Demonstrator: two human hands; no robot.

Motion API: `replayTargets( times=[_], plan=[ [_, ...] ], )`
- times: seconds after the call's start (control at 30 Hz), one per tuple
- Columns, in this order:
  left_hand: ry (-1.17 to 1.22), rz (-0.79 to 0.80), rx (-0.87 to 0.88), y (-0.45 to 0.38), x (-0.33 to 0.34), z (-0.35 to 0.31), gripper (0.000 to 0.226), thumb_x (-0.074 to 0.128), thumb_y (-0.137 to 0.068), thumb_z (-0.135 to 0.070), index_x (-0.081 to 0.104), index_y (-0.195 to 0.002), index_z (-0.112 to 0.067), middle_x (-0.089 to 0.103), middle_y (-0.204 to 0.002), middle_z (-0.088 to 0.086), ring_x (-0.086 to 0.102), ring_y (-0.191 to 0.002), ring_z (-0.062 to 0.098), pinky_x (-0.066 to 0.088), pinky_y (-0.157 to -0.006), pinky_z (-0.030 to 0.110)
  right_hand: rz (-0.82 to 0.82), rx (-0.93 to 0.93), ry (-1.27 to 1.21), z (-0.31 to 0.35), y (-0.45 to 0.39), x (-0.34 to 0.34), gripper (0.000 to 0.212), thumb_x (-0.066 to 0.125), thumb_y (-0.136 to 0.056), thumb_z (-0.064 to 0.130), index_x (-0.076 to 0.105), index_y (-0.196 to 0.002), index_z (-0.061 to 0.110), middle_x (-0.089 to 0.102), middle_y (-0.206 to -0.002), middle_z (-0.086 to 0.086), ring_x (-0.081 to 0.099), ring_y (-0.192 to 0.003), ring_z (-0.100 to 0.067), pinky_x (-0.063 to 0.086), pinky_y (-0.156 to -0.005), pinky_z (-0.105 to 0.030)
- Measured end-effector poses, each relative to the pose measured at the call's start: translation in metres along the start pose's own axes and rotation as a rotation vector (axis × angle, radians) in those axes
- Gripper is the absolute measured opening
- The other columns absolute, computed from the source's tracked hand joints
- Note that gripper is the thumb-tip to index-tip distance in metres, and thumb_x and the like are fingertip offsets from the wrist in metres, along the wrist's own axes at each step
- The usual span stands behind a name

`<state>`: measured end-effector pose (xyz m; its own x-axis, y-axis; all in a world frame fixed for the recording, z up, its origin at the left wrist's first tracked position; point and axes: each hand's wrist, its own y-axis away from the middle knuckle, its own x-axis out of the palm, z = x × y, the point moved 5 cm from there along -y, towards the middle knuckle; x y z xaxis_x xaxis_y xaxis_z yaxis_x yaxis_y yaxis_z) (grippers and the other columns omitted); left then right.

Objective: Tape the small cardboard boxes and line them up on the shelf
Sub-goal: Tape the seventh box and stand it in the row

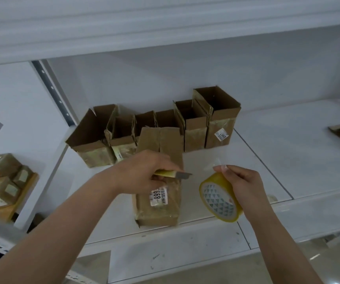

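My left hand (pixel 142 173) grips a yellow cutter (pixel 173 174), its blade pointing right toward the tape. My right hand (pixel 240 181) pinches the yellow tape roll (pixel 219 198), held on edge. Under my left hand a cardboard box (pixel 158 177) lies on the white shelf (pixel 267 160), its long axis running away from me, toward a row of open boxes (pixel 156 128) at the back.

Left hand (pixel 142 173) curled, fingers apparently clenched; right hand (pixel 240 181) raised, thumb and fingers pinched; both forearms extended.
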<state>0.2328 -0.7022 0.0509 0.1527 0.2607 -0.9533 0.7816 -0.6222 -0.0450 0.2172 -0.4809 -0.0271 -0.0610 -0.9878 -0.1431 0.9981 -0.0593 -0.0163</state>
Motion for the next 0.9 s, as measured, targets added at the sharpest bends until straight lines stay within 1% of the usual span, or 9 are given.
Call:
replayTargets(
  times=[0.13,0.23,0.33,0.4,0.53,0.63,0.73,0.83,0.9],
  plan=[
    [0.113,-0.004,-0.096,0.022,0.003,0.022,0.04,0.077,-0.081,-0.025,0.063,-0.118,-0.025,0.066,-0.105,-0.01,0.061,-0.091,0.006,0.053,-0.077,0.033,0.039,-0.019,0.014,0.01,-0.001,0.014,0.03,0.06,-0.095,0.028,0.077,-0.075,0.043,0.074,-0.084,0.018,0.067,-0.078,0.002,0.05,-0.072,-0.024],
    [0.131,-0.209,-0.156,0.026,0.011,0.019,0.051,0.067,-0.079,-0.054,0.06,-0.121,-0.026,0.064,-0.082,-0.011,0.06,-0.069,0.004,0.052,-0.063,0.03,0.068,-0.045,0.026,0.02,0.0,0.025,0.031,0.059,-0.096,0.027,0.076,-0.075,0.042,0.073,-0.082,0.02,0.067,-0.077,0.004,0.048,-0.068,-0.018],
    [0.171,-0.434,-0.239,0.029,0.007,0.02,0.039,0.05,-0.094,-0.054,0.068,-0.11,-0.023,0.066,-0.074,-0.008,0.06,-0.061,0.006,0.053,-0.058,0.034,0.091,-0.07,0.047,0.029,0.002,0.032,0.028,0.059,-0.096,0.026,0.077,-0.08,0.039,0.073,-0.083,0.021,0.067,-0.079,0.005,0.049,-0.071,-0.02],
    [0.327,-0.524,-0.346,0.033,0.004,0.025,0.044,0.036,-0.094,-0.06,0.07,-0.095,-0.033,0.063,-0.064,-0.008,0.059,-0.056,0.011,0.052,-0.058,0.038,0.113,-0.1,0.073,0.037,0.004,0.034,0.024,0.058,-0.096,0.026,0.077,-0.085,0.037,0.073,-0.085,0.022,0.067,-0.081,0.005,0.049,-0.073,-0.021],
    [0.489,-0.638,-0.444,0.04,-0.007,0.03,0.04,0.036,-0.09,-0.059,0.068,-0.086,-0.035,0.051,-0.058,0.007,0.047,-0.048,0.017,0.04,-0.048,0.025,0.151,-0.143,0.111,0.054,0.009,0.033,0.022,0.058,-0.096,0.028,0.075,-0.088,0.04,0.073,-0.085,0.022,0.068,-0.081,0.004,0.05,-0.072,-0.02],
    [0.598,-0.668,-0.457,0.036,-0.012,0.018,0.034,0.045,-0.094,-0.052,0.071,-0.089,-0.03,0.046,-0.047,-0.004,0.04,-0.038,0.009,0.031,-0.041,0.013,0.176,-0.165,0.157,0.066,0.015,0.035,0.023,0.058,-0.095,0.031,0.075,-0.088,0.044,0.074,-0.086,0.02,0.068,-0.081,0.0,0.054,-0.079,-0.028],
    [0.657,-0.602,-0.431,0.025,-0.01,-0.001,0.057,0.046,-0.074,-0.077,0.069,-0.082,-0.025,0.066,-0.068,0.004,0.06,-0.06,0.015,0.044,-0.054,0.014,0.191,-0.188,0.236,0.075,0.019,0.039,0.026,0.058,-0.094,0.035,0.073,-0.082,0.052,0.074,-0.086,0.018,0.068,-0.082,-0.004,0.056,-0.084,-0.035],
    [0.678,-0.525,-0.395,0.014,-0.007,-0.014,0.06,0.051,-0.067,-0.08,0.066,-0.067,-0.022,0.061,-0.056,-0.008,0.057,-0.052,0.002,0.043,-0.052,0.008,0.202,-0.22,0.358,0.082,0.023,0.044,0.023,0.056,-0.093,0.041,0.073,-0.079,0.047,0.071,-0.075,0.005,0.067,-0.073,-0.012,0.056,-0.078,-0.043],
    [0.674,-0.505,-0.414,0.009,-0.004,-0.015,0.049,0.062,-0.071,-0.07,0.069,-0.072,-0.022,0.067,-0.059,-0.013,0.061,-0.055,-0.003,0.043,-0.051,0.007,0.21,-0.229,0.417,0.084,0.025,0.046,0.029,0.055,-0.094,0.042,0.072,-0.071,0.042,0.066,-0.065,0.002,0.063,-0.063,-0.015,0.054,-0.071,-0.045]
  ],
)
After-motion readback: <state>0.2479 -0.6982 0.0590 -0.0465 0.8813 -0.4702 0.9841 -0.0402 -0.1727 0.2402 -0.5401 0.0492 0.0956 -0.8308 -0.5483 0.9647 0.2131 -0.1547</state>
